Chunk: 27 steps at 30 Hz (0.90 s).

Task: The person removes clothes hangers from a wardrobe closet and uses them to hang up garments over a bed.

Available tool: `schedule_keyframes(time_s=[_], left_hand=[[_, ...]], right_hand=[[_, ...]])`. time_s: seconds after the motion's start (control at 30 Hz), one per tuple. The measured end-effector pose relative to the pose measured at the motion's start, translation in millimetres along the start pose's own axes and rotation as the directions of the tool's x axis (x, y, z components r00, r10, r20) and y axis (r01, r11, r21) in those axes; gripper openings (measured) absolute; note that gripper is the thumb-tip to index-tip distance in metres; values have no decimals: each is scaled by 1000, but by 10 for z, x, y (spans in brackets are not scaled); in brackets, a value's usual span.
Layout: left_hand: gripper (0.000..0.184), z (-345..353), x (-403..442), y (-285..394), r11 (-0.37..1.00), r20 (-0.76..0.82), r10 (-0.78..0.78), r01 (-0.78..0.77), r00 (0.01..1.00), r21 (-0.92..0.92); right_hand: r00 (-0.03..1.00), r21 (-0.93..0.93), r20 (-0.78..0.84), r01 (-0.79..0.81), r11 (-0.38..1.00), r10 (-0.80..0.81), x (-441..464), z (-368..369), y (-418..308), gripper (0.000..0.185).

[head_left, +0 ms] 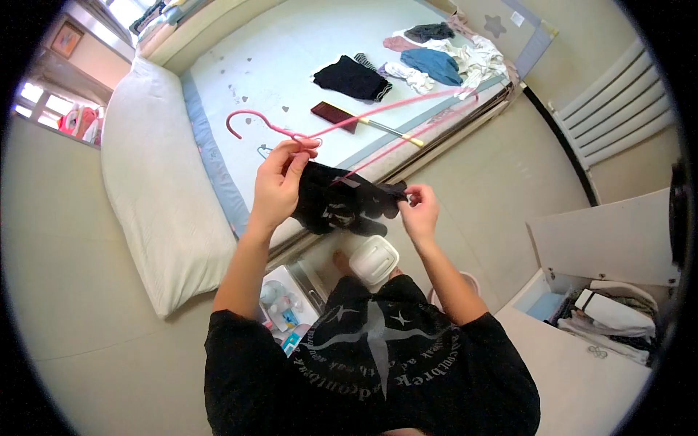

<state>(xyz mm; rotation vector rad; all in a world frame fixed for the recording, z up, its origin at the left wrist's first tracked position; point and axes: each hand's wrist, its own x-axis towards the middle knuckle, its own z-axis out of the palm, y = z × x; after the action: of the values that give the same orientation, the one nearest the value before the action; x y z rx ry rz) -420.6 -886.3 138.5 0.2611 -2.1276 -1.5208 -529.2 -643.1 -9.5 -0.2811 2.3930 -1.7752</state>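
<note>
My left hand (278,185) is closed around the neck of a pink clothes hanger (251,116) and the top of a black garment (318,200). The hanger's hook points left, and its long arms reach out over the bed edge to the right. From my left hand the garment hangs bunched, and part of it looks thin and sheer. Its right end is pinched between the thumb and fingers of my right hand (419,212). The lower hanger bar passes in front of or into the cloth; I cannot tell which.
On the bed (218,102) lie a folded black garment (354,78), a brown-headed brush (336,116) and a clothes pile (432,65). A white pillow (156,182) is at left. Below are a white lidded container (374,260), an open drawer (305,299) and an open cabinet (603,240).
</note>
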Motion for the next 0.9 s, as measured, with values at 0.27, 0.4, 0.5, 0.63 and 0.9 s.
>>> schedule_keyframes(time_s=[0.27,0.4,0.5,0.63,0.9], left_hand=[[20,-175,-276,-505,987,243,-159,150,957,55],[24,-152,-410,-618,984,289,-172,152,942,90],[23,-47,-444,-731,987,310,-125,150,942,-56],[26,206,-467,-758,959,250,-110,169,962,-227],[18,635,-435,-833,916,245,-84,172,966,-363]], right_hand=[[975,566,154,-219,795,159,216,-367,-290,12],[963,648,249,-247,721,107,155,-590,-451,6],[963,670,213,-265,693,163,92,-626,-685,4],[949,668,234,-316,674,213,-1,-737,-967,8],[970,772,180,-241,588,160,-53,-952,-1199,19]])
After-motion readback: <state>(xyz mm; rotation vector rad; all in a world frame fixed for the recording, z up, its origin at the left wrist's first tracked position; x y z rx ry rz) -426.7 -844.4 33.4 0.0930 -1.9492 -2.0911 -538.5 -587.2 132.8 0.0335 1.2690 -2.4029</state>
